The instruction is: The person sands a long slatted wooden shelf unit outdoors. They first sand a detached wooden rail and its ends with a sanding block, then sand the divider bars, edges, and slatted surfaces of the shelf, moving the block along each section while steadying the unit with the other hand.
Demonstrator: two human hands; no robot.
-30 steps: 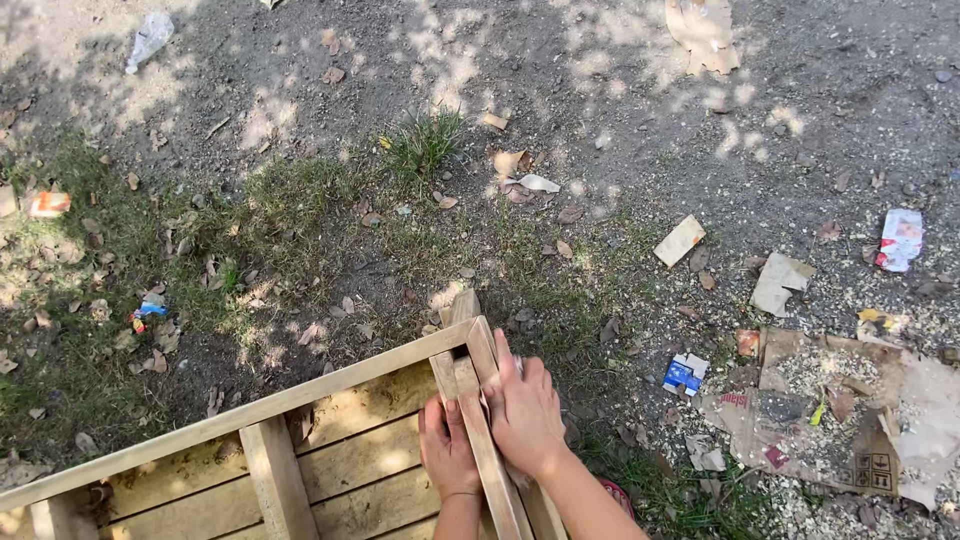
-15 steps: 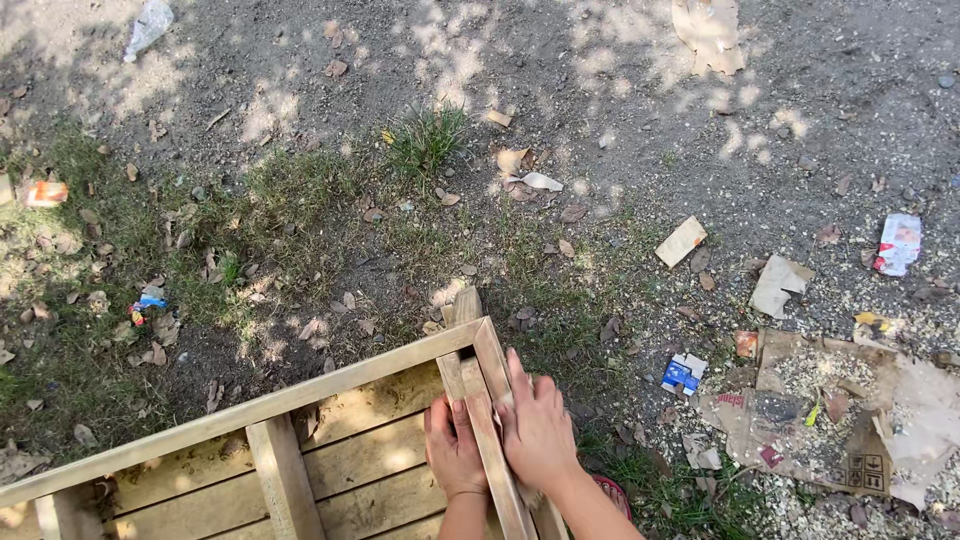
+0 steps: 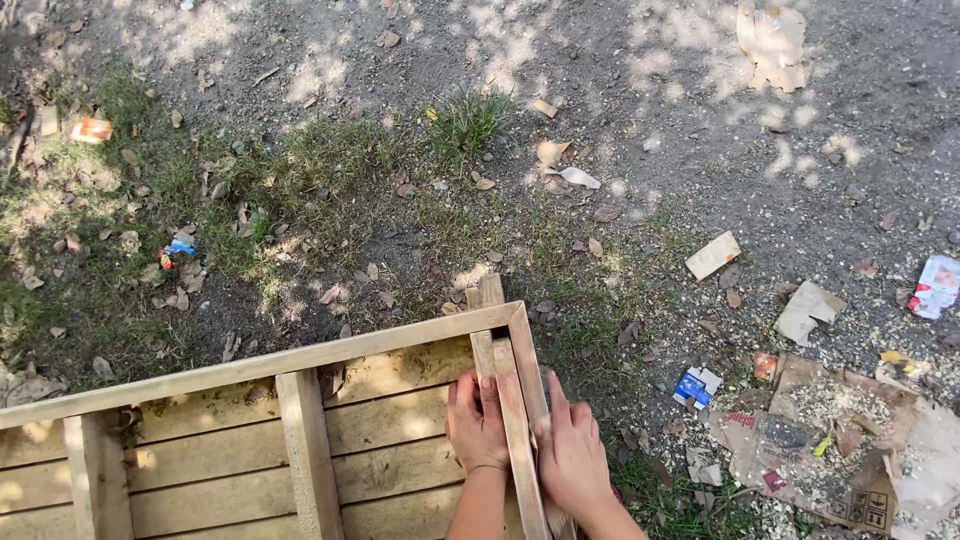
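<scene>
A wooden frame of slats (image 3: 300,355) lies on the ground in the lower left of the head view. My left hand (image 3: 476,420) rests flat on a loose wooden strip (image 3: 490,330) just inside the frame's right side rail (image 3: 525,345). My right hand (image 3: 570,455) presses against the outside of that same rail, fingers pointing away from me. The two hands flank the rail near the frame's top right corner. Neither hand wraps around anything.
Dirt and patchy grass (image 3: 330,170) surround the frame. Torn cardboard with sawdust (image 3: 850,440) lies at the right, near a small blue and white packet (image 3: 697,387), wood scraps (image 3: 712,255) and paper litter (image 3: 935,285). Dry leaves are scattered about.
The view has shifted so the frame's corner sits farther right and higher. My hands have moved a little along the right rail, still on either side of it.
</scene>
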